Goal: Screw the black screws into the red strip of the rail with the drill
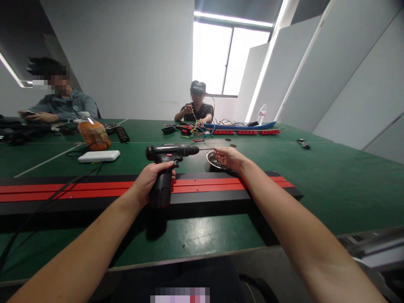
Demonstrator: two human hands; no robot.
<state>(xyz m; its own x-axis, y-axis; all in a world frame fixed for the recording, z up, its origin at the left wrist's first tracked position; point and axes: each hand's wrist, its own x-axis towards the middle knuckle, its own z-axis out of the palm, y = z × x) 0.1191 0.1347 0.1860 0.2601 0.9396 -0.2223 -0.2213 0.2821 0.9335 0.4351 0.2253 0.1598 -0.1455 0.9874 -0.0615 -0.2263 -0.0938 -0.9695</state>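
Note:
My left hand (154, 179) is wrapped round the grip of a black cordless drill (162, 185), which is held above a long black and red bar (202, 185). The drill's thin bit (205, 149) points right. At the tip of the bit, the fingers of my right hand (229, 157) are pinched together; whatever is between them is too small to make out. Just below and behind these fingers stands a round metal bowl (208, 159) with small dark pieces in it, partly hidden by the hand.
On the green table (328, 185) lie a white power bank (99, 156), an orange-filled bottle (94, 134), a black cable and loose wires (202, 131) near red strips (248, 132). Two people sit beyond, at the far side and at left. A clear bottle (261, 113) stands at the back.

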